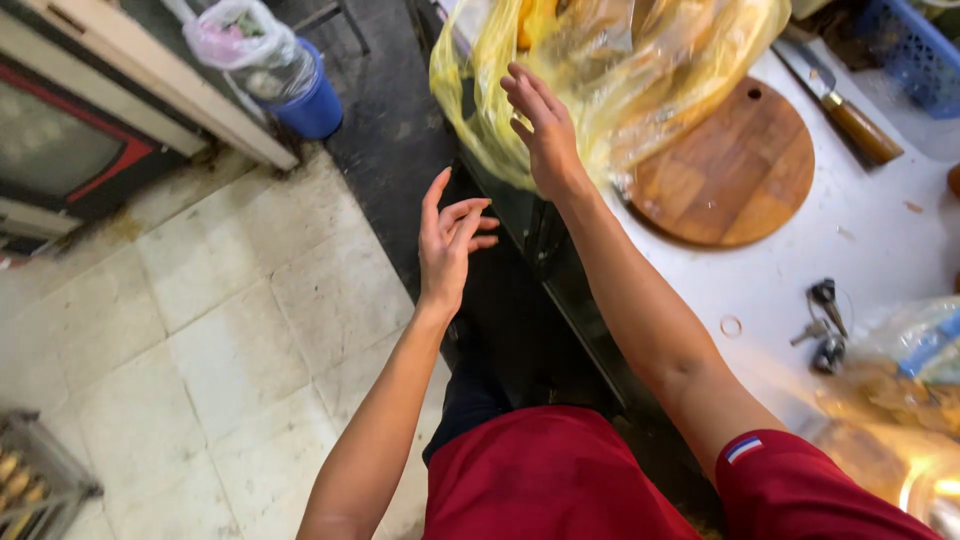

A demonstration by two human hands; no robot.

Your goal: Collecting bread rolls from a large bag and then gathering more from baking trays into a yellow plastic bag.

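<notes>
My right hand (pixel 540 130) reaches up with fingers spread and rests against a large yellow plastic bag (pixel 640 70) that lies on the white counter (pixel 800 290). The bag holds brownish items that I cannot make out clearly. My left hand (pixel 450 240) hovers open over the dark floor beside the counter's edge, fingers apart, holding nothing. It is below and left of the bag, not touching it.
A round wooden cutting board (pixel 740 170) lies on the counter beside a cleaver (pixel 840 100) with a wooden handle. A bunch of keys (pixel 825 325) and more plastic bags (pixel 900 380) sit nearer me. A blue bin (pixel 300 90) lined with a bag stands on the floor.
</notes>
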